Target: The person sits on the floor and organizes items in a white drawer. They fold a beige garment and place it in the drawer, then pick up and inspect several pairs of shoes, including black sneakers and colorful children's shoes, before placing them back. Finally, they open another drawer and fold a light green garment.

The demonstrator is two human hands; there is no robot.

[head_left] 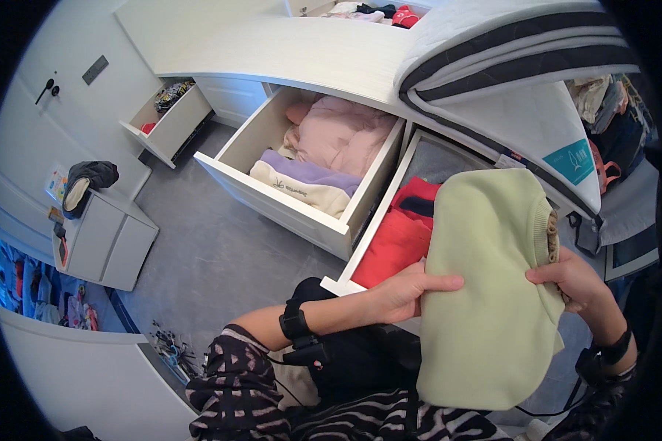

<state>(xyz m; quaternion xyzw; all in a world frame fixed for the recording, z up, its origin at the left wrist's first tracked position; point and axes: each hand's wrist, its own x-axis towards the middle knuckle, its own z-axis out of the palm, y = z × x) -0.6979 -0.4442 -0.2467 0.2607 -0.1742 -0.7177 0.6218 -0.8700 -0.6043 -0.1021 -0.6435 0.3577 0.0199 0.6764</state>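
Note:
A folded pale green sweatshirt (485,294) with a ribbed edge hangs between my two hands, in front of my body. My left hand (404,292) grips its left side, thumb on top and the other fingers hidden behind the cloth. On the opposite side my right hand (572,279) pinches it close to the ribbed band. Partly beneath the sweatshirt is an open white drawer (368,253) with red clothing (396,246) and a dark grey piece inside. Left of it, another open drawer (272,213) holds a pink padded garment (342,132), a purple one and a cream one.
A folded mattress (507,110) lies on the white bed platform (272,44) at the right. Farther left, a smaller open drawer (173,128) juts out. A white cabinet (103,242) with a dark cap on top stands at the left. Several hangers (175,353) lie at lower left.

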